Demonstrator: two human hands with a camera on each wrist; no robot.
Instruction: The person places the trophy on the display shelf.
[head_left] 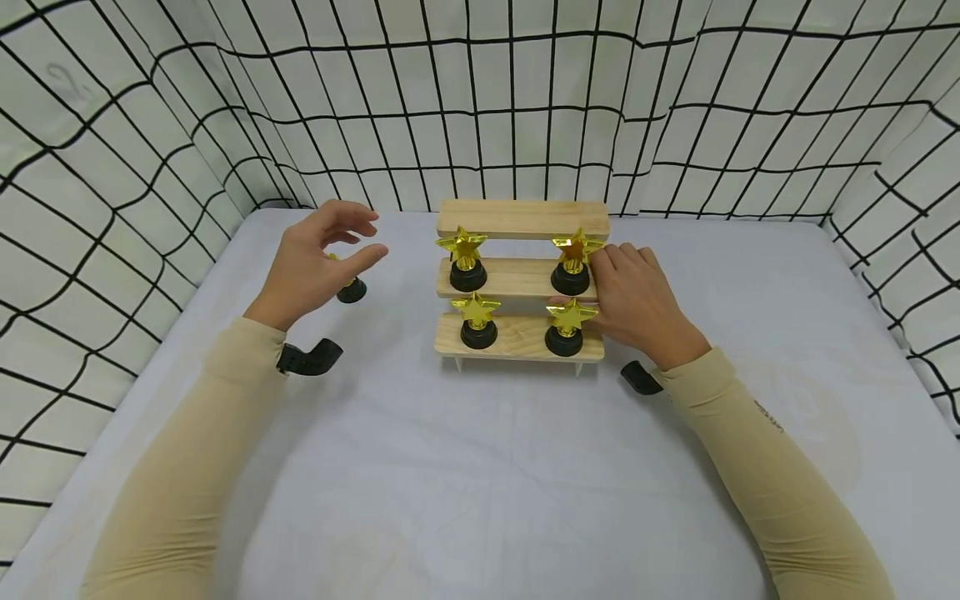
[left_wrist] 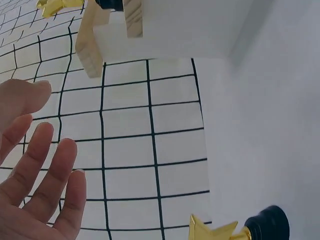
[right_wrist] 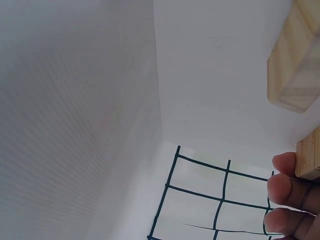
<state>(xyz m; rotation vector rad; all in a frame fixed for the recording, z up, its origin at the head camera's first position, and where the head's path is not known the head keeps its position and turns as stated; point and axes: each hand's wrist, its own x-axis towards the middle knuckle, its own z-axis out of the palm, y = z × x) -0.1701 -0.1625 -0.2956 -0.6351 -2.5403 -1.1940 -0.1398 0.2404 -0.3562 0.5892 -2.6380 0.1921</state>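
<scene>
A three-tier wooden display shelf (head_left: 517, 287) stands on the white table. Two gold star trophies with black bases occupy its middle tier, a left one (head_left: 467, 273) and a right one (head_left: 572, 277). On the bottom tier are two more, a left one (head_left: 478, 332) and a right one (head_left: 564, 337). My right hand (head_left: 637, 304) grips the right end of the middle tier, fingertips curled at the board's end (right_wrist: 307, 155). My left hand (head_left: 318, 258) hovers left of the shelf with fingers spread and nothing in them. Behind it, partly hidden, another star trophy (head_left: 351, 290) stands on the table.
A white wall with a black grid net (head_left: 495, 100) encloses the back and sides of the white table (head_left: 480, 475). The shelf's top tier (head_left: 525, 218) bears no trophy. Black wrist mounts (head_left: 311, 358) stick out from both sleeves.
</scene>
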